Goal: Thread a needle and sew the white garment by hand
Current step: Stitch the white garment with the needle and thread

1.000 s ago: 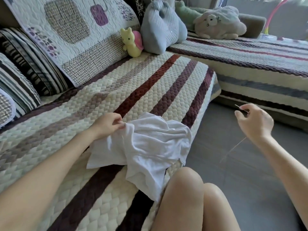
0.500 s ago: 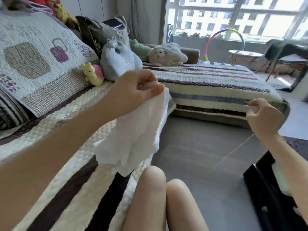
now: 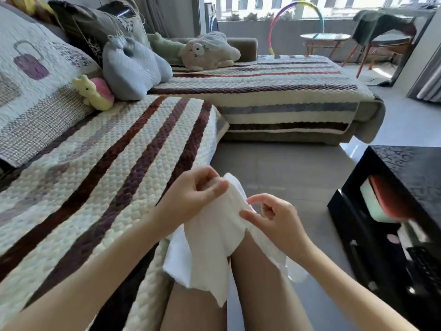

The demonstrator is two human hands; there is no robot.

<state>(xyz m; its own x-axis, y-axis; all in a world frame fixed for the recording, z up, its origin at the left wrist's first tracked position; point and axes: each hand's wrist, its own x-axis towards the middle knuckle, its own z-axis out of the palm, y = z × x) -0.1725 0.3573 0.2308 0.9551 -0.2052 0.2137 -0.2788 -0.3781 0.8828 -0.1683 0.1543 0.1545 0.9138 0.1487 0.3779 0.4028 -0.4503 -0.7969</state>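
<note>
Striped quilted sofa cover (image 3: 95, 163), yellow snail toy (image 3: 94, 93), grey plush (image 3: 207, 52), hoop (image 3: 297, 3), black table (image 3: 405, 163) at right

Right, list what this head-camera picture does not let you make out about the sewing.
Needle: head view, too small or hidden by curled fingers of the right hand.
Thread: head view, too thin.
Stitch spot on the white garment: head view, covered by the left hand and folds.
Shelf contents of the black table: head view, blurred.

Soft matt white cloth garment (image 3: 214, 237); quilted, bumpy sofa cover (image 3: 100, 168); glossy black table (image 3: 405, 177).
</note>
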